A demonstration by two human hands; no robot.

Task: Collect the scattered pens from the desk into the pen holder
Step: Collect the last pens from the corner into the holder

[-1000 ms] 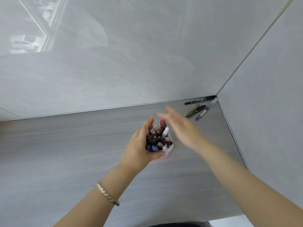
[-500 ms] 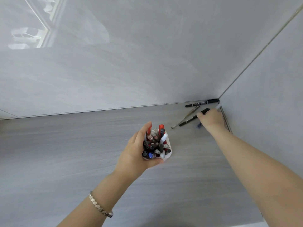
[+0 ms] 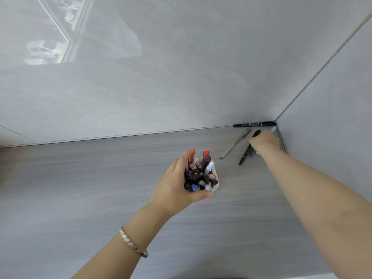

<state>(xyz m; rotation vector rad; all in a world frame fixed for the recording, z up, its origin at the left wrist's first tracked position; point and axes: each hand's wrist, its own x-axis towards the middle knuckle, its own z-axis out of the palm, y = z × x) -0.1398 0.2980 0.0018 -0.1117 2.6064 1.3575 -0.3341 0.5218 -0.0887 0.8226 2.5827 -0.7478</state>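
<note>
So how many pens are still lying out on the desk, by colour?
Black marker by the wall: 1
Beige pen: 1
Black pen under the right hand: 1
Bluish pen, mostly hidden: 1
Total: 4

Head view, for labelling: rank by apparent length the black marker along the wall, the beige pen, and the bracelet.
1. black marker
2. beige pen, close to the marker, so unsure
3. bracelet, though nearer the camera

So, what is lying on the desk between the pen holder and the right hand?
In the head view, one pale pen lies slanted on the desk, between the pen holder and the right hand. The rest is bare.
</note>
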